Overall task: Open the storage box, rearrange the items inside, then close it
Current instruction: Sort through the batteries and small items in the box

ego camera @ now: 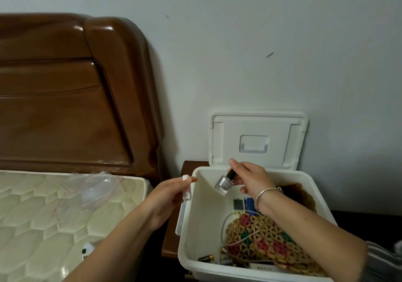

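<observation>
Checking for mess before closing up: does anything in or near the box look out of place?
Yes. A loose battery lies on the storage box floor, a white cable straggles over the beaded mat, and a clear plastic bag lies on the mattress.

A glossy brown wooden headboard (65, 90) stands against a pale wall (261, 31), which bears a few small dark marks (269, 55). Below the headboard lies a cream quilted mattress (32, 227). A crumpled clear plastic bag (97, 190) rests on it near the headboard, and a small white object with dark markings (87, 250) sits nearer the camera, partly hidden. Just beside the mattress is a brown wooden bedside cabinet (170, 236). Grey fabric (382, 260) shows at the right edge.
</observation>
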A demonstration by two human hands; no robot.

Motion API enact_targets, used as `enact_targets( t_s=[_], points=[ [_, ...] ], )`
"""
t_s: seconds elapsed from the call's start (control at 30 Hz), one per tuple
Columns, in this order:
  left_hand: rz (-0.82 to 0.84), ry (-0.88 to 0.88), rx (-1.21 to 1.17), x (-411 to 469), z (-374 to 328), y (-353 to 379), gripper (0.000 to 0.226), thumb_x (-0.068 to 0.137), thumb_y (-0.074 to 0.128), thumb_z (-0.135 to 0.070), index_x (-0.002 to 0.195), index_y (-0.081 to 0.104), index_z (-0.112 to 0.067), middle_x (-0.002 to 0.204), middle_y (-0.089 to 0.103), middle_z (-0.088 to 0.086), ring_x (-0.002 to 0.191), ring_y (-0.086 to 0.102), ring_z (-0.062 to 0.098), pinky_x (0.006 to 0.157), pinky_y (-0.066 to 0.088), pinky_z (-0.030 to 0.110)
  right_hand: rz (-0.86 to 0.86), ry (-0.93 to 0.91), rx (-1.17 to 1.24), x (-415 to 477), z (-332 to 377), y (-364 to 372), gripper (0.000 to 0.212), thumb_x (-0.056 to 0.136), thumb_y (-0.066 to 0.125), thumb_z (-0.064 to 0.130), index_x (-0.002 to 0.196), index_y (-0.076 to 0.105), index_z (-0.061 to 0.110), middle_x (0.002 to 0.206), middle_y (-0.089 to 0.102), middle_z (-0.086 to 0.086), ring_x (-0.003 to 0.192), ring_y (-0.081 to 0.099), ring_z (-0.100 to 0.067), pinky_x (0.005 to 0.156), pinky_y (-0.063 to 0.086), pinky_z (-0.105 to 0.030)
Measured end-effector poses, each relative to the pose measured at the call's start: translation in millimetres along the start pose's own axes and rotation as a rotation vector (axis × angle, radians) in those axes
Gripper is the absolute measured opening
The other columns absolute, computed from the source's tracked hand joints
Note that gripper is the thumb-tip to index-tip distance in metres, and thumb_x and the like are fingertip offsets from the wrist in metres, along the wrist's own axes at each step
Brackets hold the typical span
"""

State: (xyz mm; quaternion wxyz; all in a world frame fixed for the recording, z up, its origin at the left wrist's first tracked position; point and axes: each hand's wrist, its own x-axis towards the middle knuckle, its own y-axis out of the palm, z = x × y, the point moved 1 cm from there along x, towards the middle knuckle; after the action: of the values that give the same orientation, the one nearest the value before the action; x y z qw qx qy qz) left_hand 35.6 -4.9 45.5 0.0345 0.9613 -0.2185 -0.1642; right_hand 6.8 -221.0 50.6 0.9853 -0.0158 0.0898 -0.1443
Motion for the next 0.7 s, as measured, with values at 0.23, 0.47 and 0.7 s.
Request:
enact_targets(
  t_s=[0.23, 0.47, 0.7],
  points=[
    [-0.24, 0.074, 0.453, 12.6, 26.5, 11.0, 0.009, 0.088, 0.07, -0.022, 0.09, 0.077, -0.015, 0.094, 0.075, -0.002, 0.095, 0.069, 0.018, 0.092, 0.054, 0.037, -0.072, -0.077, -0.117, 3.6, -29.4, -10.7, 0.027, 0.079, 0.071, 0.037, 0.072, 0.069, 0.011, 0.064, 0.068, 0.001, 0.054, 0.06, -0.007, 0.049, 0.041, -0.013],
    [-0.281, 0.166, 0.985, 65.9, 54.5, 35.1, 0.014, 0.08, 0.075, -0.021, 0.072, 0.064, -0.023, 0.069, 0.065, -0.009, 0.068, 0.062, 0.006, 0.054, 0.04, 0.008, -0.148, -0.13, -0.206, 24.7, -65.2, -32.0, 0.02, 0.076, 0.077, 0.022, 0.065, 0.062, 0.016, 0.063, 0.067, -0.007, 0.048, 0.061, -0.015, 0.058, 0.05, -0.029],
    [-0.241, -0.022, 1.239, 141.1, 96.5, 55.4, 0.019, 0.084, 0.064, -0.009, 0.067, 0.059, -0.015, 0.072, 0.061, 0.0, 0.072, 0.06, 0.016, 0.054, 0.039, 0.022, -0.154, -0.16, -0.236, 31.7, -100.6, -59.2, 0.015, 0.076, 0.075, 0.028, 0.068, 0.063, 0.025, 0.067, 0.069, 0.005, 0.044, 0.062, -0.007, 0.054, 0.051, -0.021]
  ],
)
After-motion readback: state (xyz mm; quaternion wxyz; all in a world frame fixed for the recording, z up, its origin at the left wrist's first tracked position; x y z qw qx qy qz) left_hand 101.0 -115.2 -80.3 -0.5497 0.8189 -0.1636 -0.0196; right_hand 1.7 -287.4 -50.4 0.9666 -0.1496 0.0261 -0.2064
